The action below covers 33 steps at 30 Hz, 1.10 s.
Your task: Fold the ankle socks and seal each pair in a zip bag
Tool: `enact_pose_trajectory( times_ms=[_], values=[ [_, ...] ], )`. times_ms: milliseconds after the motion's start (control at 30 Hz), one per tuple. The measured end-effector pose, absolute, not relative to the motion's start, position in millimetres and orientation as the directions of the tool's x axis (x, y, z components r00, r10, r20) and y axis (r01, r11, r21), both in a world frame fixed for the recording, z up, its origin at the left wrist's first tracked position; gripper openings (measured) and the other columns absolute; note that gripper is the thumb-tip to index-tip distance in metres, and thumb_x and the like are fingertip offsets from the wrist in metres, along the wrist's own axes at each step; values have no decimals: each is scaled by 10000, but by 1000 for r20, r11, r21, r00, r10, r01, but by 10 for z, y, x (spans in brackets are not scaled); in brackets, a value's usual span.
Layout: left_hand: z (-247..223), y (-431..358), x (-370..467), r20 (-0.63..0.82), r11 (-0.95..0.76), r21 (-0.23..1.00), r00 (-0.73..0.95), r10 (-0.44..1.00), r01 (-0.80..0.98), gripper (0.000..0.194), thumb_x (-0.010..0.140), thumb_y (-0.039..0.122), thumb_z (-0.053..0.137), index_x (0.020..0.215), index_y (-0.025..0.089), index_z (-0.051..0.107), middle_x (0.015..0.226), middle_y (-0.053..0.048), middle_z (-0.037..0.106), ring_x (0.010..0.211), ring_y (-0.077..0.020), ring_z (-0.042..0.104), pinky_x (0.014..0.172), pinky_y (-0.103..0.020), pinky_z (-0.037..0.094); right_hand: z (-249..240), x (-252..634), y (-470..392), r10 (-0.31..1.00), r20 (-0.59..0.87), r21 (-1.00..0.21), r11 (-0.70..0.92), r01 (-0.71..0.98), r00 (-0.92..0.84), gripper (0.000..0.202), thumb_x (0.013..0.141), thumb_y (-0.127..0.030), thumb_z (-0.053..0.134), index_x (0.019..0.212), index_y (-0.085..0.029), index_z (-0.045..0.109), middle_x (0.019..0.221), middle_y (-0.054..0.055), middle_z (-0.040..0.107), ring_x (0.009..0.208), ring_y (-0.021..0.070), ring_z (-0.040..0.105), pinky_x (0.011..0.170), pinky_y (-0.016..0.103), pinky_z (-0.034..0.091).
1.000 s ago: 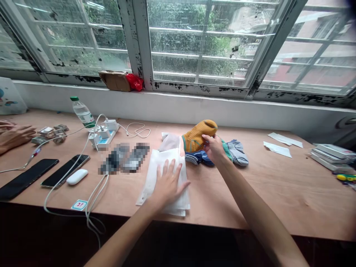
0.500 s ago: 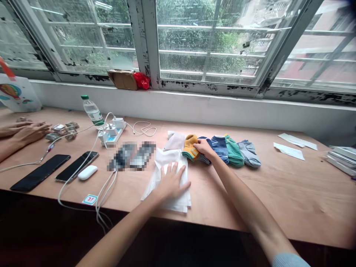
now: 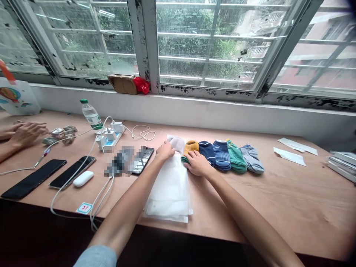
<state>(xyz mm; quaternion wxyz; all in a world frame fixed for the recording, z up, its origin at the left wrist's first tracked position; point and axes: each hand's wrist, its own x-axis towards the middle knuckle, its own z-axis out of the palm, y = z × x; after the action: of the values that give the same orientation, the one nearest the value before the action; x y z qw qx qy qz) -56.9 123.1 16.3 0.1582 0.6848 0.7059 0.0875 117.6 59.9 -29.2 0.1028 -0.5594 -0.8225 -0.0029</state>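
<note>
A stack of white translucent plastic bags lies on the table in front of me. My left hand is closed at the far end of the top bag, fingers bent around its edge. To its right, my right hand rests with fingers spread on a yellow and green sock. This sock begins a row: a dark blue sock, a blue striped sock, a green sock and a grey-blue sock lie side by side, folded.
Left of the bags lie phones, a white earbud case and cables. A power strip and water bottle stand behind. Another person's hands are at far left. White paper strips lie right.
My left hand has gone from lying flat on the bags to their far end, and the top bag now lies straighter. My right hand has released its pinch on the yellow sock and lies on it.
</note>
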Motion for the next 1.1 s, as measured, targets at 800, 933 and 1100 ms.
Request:
enact_pose_trajectory(
  times_ms=[800,933,1100],
  values=[
    [643,659,-625,-73,9,989,439,895,146,324,812,458,642,906,189,488,605,32,520,415,-66,434,391,-181,286,565,1225,142,556,828,-386,658,646,-72,330,877,-315,593,1202,-261,584,1206,101,626,1164,277,550,1005,470,434],
    [713,494,-564,283,-320,904,162,945,284,374,954,521,369,981,186,532,975,-74,630,726,-133,602,637,-258,477,604,1302,134,630,758,-442,686,578,-168,133,901,-262,538,920,-264,670,928,52,674,875,212,633,810,349,505],
    [749,315,-457,524,-589,710,270,808,386,311,965,461,380,965,203,555,939,-45,636,843,-166,586,746,-275,465,599,1342,140,677,716,-519,680,518,-172,126,896,-255,542,855,-253,662,898,39,669,850,201,625,779,330,491]
  ],
)
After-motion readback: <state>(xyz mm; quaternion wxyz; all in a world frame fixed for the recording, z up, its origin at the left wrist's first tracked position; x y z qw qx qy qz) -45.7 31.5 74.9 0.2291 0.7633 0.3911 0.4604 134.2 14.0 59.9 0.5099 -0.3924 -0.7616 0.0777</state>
